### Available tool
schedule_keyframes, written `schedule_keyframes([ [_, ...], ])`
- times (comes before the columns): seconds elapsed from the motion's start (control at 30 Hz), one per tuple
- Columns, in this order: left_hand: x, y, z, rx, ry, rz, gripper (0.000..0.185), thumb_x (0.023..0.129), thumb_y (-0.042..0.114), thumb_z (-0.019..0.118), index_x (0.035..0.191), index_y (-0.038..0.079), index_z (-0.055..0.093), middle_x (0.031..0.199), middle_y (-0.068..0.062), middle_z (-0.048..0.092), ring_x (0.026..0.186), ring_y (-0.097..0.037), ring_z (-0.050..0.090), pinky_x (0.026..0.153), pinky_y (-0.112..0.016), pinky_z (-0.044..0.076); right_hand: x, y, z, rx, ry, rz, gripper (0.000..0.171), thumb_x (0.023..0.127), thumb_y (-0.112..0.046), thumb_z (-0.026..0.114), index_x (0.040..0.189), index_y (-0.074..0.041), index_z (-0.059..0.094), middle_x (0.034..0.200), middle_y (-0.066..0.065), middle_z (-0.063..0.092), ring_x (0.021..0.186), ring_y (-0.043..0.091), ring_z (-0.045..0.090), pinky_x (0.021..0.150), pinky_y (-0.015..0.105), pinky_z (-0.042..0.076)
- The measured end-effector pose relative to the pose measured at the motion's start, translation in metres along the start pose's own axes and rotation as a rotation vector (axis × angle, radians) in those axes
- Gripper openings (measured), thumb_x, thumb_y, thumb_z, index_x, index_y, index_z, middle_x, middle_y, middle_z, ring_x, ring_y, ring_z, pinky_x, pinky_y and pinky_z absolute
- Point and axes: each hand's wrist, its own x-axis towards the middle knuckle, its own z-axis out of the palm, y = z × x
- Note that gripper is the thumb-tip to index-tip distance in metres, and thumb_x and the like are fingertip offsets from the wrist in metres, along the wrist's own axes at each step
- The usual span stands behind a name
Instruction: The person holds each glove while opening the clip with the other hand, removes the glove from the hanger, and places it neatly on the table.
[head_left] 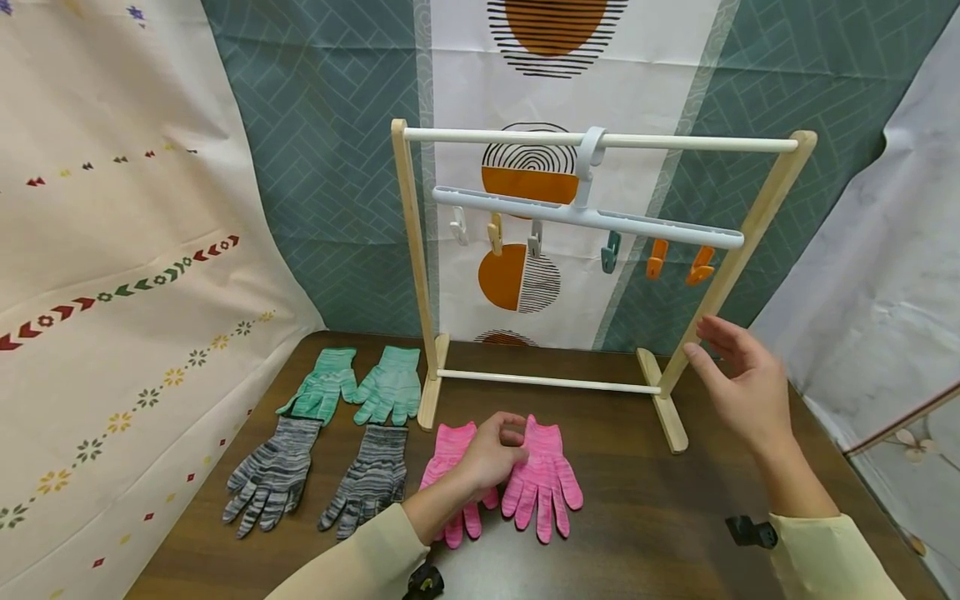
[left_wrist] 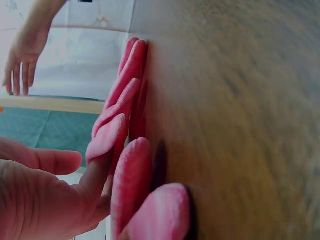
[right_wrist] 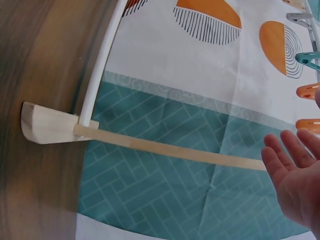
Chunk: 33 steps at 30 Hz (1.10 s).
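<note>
Two pink knit gloves lie on the table, fingers toward me. My left hand (head_left: 493,454) reaches over the left pink glove (head_left: 452,442), hiding part of it. Its fingertips touch the thumb-side edge of the right pink glove (head_left: 543,475). Close up in the left wrist view, a fingertip (left_wrist: 97,172) meets the pink fabric (left_wrist: 107,135), and no pinch is visible. My right hand (head_left: 746,387) hovers in the air by the rack's right post, fingers loosely bent and holding nothing. In the right wrist view its palm (right_wrist: 297,187) is turned up, below the orange clips.
A wooden rack (head_left: 414,250) carries a pale blue hanger (head_left: 517,204) with several clips, including a teal clip (head_left: 611,252) and an orange clip (head_left: 657,259). Leftward lie green gloves (head_left: 392,383) and grey striped gloves (head_left: 371,475). A patterned curtain (head_left: 330,167) hangs behind.
</note>
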Motion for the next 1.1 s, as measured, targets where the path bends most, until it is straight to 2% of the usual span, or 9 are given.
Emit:
schedule_keyframes([
  [0.23,-0.003,0.003,-0.003,0.105,0.001,0.033,0.046,0.092,-0.006,0.073,0.135,-0.002,0.059,0.115,-0.020,0.069,0.091,-0.021,0.066,0.073,-0.031,0.054,-0.009,0.003,-0.003,-0.126,-0.009,-0.063,0.052,0.091,-0.006,0.085,0.140,-0.001,0.067,0.133,0.018,0.071,0.116,-0.015,0.056,0.097,0.005,0.039],
  [0.43,-0.007,0.005,-0.004,0.071,-0.055,-0.014,0.046,0.095,-0.006,0.070,0.139,-0.004,0.056,0.119,-0.021,0.065,0.080,-0.021,0.068,0.059,-0.032,0.058,-0.014,0.007,-0.004,-0.178,-0.008,-0.096,0.054,0.088,-0.008,0.088,0.139,-0.005,0.069,0.131,0.015,0.071,0.117,-0.019,0.051,0.099,0.005,0.034],
  [0.57,-0.010,0.006,-0.005,0.081,-0.094,-0.020,0.046,0.097,-0.005,0.069,0.140,-0.005,0.053,0.122,-0.022,0.063,0.080,-0.023,0.069,0.059,-0.040,0.062,-0.016,0.010,-0.004,-0.203,-0.006,-0.133,0.056,0.086,-0.007,0.089,0.138,-0.005,0.070,0.129,0.016,0.072,0.119,-0.019,0.049,0.099,0.005,0.033],
  [0.63,-0.011,0.007,-0.006,0.102,-0.107,-0.010,0.046,0.097,-0.005,0.069,0.140,-0.005,0.053,0.123,-0.023,0.062,0.081,-0.025,0.070,0.060,-0.042,0.062,-0.017,0.011,-0.004,-0.219,-0.008,-0.152,0.057,0.084,-0.006,0.090,0.138,-0.004,0.070,0.128,0.016,0.072,0.120,-0.013,0.052,0.100,0.005,0.033],
  [0.73,-0.014,0.008,-0.007,0.147,-0.124,0.012,0.047,0.097,-0.004,0.071,0.140,-0.005,0.053,0.126,-0.024,0.062,0.080,-0.029,0.070,0.058,-0.039,0.061,-0.019,0.012,-0.004,-0.238,-0.017,-0.172,0.058,0.083,-0.006,0.090,0.138,-0.003,0.069,0.128,0.017,0.071,0.120,0.011,0.062,0.100,0.005,0.032],
  [0.8,-0.015,0.009,-0.008,0.182,-0.136,0.024,0.047,0.097,-0.002,0.071,0.141,-0.005,0.053,0.128,-0.025,0.061,0.079,-0.030,0.070,0.055,-0.035,0.058,-0.020,0.013,-0.005,-0.249,-0.023,-0.180,0.059,0.083,-0.005,0.090,0.138,-0.002,0.069,0.129,0.018,0.070,0.118,0.029,0.064,0.100,0.005,0.031],
  [0.87,-0.017,0.009,-0.010,0.219,-0.148,0.041,0.048,0.098,-0.001,0.071,0.141,-0.005,0.052,0.130,-0.025,0.061,0.078,-0.029,0.070,0.052,-0.031,0.055,-0.021,0.013,-0.005,-0.255,-0.030,-0.189,0.060,0.082,-0.004,0.090,0.138,-0.002,0.069,0.129,0.019,0.069,0.115,0.040,0.063,0.100,0.005,0.030],
  [0.97,-0.019,0.011,-0.014,0.284,-0.149,0.076,0.048,0.098,0.003,0.073,0.141,-0.004,0.053,0.131,-0.025,0.061,0.089,-0.029,0.072,0.061,-0.035,0.059,-0.023,0.013,-0.006,-0.270,-0.044,-0.205,0.061,0.081,-0.004,0.090,0.138,0.000,0.068,0.130,0.021,0.068,0.116,0.042,0.063,0.101,0.005,0.028],
  [1.1,-0.024,0.015,-0.023,0.361,-0.128,0.129,0.050,0.098,0.007,0.074,0.142,-0.002,0.054,0.133,-0.025,0.062,0.104,-0.030,0.071,0.084,-0.046,0.061,-0.025,0.014,-0.008,-0.295,-0.072,-0.217,0.062,0.081,-0.005,0.090,0.139,-0.001,0.067,0.131,0.021,0.068,0.119,0.043,0.062,0.103,0.007,0.028],
])
